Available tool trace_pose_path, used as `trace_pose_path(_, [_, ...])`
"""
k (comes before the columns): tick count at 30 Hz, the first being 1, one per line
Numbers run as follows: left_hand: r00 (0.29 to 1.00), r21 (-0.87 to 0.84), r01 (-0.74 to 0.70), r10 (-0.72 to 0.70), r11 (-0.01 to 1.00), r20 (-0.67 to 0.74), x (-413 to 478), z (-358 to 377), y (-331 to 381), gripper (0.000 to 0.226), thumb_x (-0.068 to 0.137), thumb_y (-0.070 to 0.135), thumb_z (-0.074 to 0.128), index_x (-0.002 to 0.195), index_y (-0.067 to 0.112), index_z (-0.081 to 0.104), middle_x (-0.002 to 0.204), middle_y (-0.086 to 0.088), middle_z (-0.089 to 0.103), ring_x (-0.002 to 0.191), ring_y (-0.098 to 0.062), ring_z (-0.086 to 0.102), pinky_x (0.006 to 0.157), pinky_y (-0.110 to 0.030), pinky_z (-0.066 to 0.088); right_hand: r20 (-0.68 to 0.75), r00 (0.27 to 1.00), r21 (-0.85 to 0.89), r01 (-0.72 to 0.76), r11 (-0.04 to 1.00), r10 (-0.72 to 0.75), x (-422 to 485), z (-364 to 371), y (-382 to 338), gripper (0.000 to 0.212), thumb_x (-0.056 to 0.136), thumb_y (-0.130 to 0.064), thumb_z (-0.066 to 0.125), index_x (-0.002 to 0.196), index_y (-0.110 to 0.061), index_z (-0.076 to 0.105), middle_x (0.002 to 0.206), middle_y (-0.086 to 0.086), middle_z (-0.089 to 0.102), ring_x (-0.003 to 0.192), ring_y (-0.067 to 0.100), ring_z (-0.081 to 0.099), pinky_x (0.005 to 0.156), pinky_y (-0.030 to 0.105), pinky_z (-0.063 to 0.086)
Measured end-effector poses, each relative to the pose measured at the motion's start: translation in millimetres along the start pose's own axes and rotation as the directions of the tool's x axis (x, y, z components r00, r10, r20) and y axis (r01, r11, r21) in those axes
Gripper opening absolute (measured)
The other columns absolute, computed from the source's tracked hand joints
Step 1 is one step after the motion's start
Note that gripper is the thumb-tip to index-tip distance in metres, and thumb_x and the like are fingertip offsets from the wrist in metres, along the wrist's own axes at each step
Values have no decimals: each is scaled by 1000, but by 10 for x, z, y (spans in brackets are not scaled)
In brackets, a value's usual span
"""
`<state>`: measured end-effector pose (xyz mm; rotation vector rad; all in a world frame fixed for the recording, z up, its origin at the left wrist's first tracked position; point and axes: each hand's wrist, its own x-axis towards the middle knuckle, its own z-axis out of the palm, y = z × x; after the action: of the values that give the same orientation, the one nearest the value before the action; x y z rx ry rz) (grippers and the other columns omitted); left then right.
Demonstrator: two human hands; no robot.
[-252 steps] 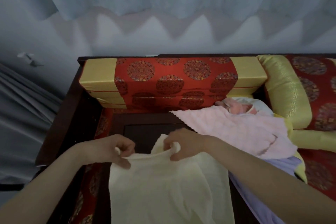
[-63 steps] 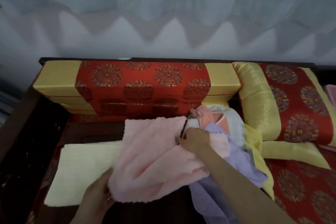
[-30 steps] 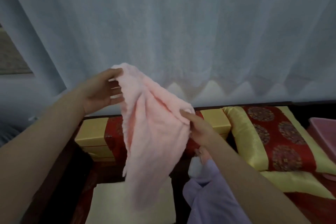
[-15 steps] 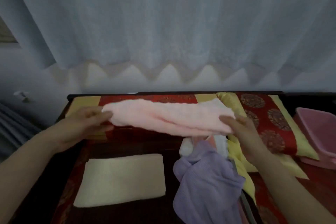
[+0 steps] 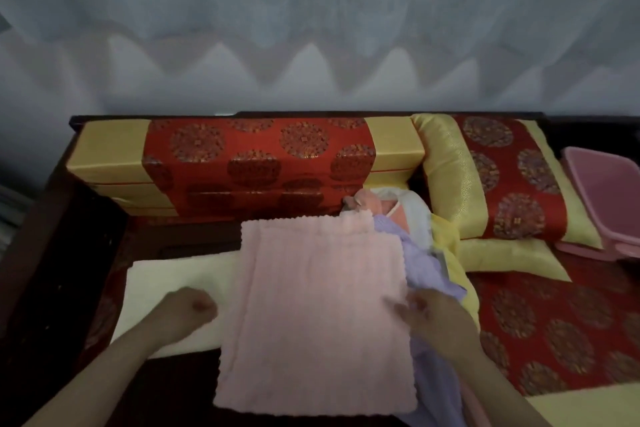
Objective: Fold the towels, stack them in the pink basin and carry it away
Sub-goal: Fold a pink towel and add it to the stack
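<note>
A pink towel lies spread flat in front of me, over the right part of a folded cream towel and over a lilac towel. My left hand is curled at the pink towel's left edge; blur hides whether it grips the cloth. My right hand pinches the right edge, thumb on top. More crumpled towels lie behind the lilac one. The pink basin stands at the far right on the couch, apart from both hands.
A red and gold bolster runs along the back, and a red and gold cushion leans right of it. The dark wooden frame borders the left. A pale curtain hangs behind.
The pink towel, held bunched in the air between both hands, now lies spread out flat over the other towels. Both hands have come down to its side edges.
</note>
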<state>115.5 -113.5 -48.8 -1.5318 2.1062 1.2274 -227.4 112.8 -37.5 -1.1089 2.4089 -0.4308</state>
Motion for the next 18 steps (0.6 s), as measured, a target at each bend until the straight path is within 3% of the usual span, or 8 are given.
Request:
trace_pose_path(2, [976, 4, -116, 115, 993, -184, 230, -56, 290, 15, 90, 19, 57, 97, 15, 70, 98, 4, 67, 89, -13, 60, 73, -20, 42, -170, 982, -57, 73, 996, -82, 321, -101, -198, 27, 80, -46, 65, 86, -20, 66, 83, -1, 68, 80, 17, 62, 72, 34, 49])
trace_pose_path(3, [955, 20, -176, 175, 984, -239, 394, -49, 440, 20, 91, 14, 55, 105, 12, 69, 104, 1, 65, 96, -16, 60, 79, -22, 42, -182, 979, -98, 74, 992, -91, 529, -99, -275, 30, 80, -44, 65, 101, -22, 66, 97, 0, 66, 94, 20, 60, 80, 37, 49])
trace_pose_path(5, [918, 47, -253, 255, 966, -303, 760, 3, 648, 26, 91, 4, 51, 114, 4, 64, 119, -11, 62, 111, -27, 57, 93, -27, 39, -98, 994, -184, 20, 983, -39, 921, -36, -367, 45, 81, -43, 62, 121, -25, 55, 116, 0, 56, 113, 22, 50, 89, 42, 46])
trace_pose_path(7, [917, 82, -244, 257, 966, -306, 1092, 82, 763, 30, 91, 3, 50, 119, 2, 59, 126, -19, 55, 118, -32, 51, 99, -30, 36, -12, 999, -265, -42, 963, 41, 1199, 38, -401, 52, 83, -41, 58, 131, -24, 46, 124, 2, 49, 120, 24, 44, 94, 43, 42])
trace_pose_path(9, [937, 120, -193, 219, 974, -272, 1342, 148, 805, 30, 89, 9, 54, 119, 5, 57, 125, -18, 52, 115, -32, 51, 96, -32, 38, 24, 996, -297, -80, 951, 91, 1354, 106, -382, 51, 85, -37, 56, 132, -24, 43, 124, 3, 50, 120, 24, 44, 95, 43, 40])
trace_pose_path(12, [954, 101, -145, 166, 984, -249, 1536, 164, 819, 25, 81, 16, 66, 102, 9, 55, 109, -13, 52, 91, -26, 52, 78, -32, 43, 25, 992, -306, -110, 946, 124, 1484, 188, -325, 46, 83, -31, 53, 128, -25, 45, 121, 1, 51, 117, 23, 46, 93, 44, 38])
trace_pose_path(15, [957, -95, -145, 115, 985, -268, 1600, 155, 798, 36, 73, 8, 71, 95, 13, 44, 84, -6, 52, 74, -21, 49, 61, -30, 38, 26, 995, -396, -77, 915, 95, 1519, 238, -292, 40, 82, -31, 54, 120, -22, 46, 116, 1, 54, 113, 23, 47, 92, 43, 37])
trace_pose_path(18, [959, -207, -169, 112, 964, -259, 1615, 158, 816, 28, 78, 4, 65, 100, 15, 52, 70, 2, 53, 68, -14, 52, 54, -22, 38, -8, 998, -298, -57, 953, 57, 1514, 189, -234, 21, 78, -30, 61, 96, -24, 54, 97, -3, 62, 103, 23, 57, 86, 36, 39])
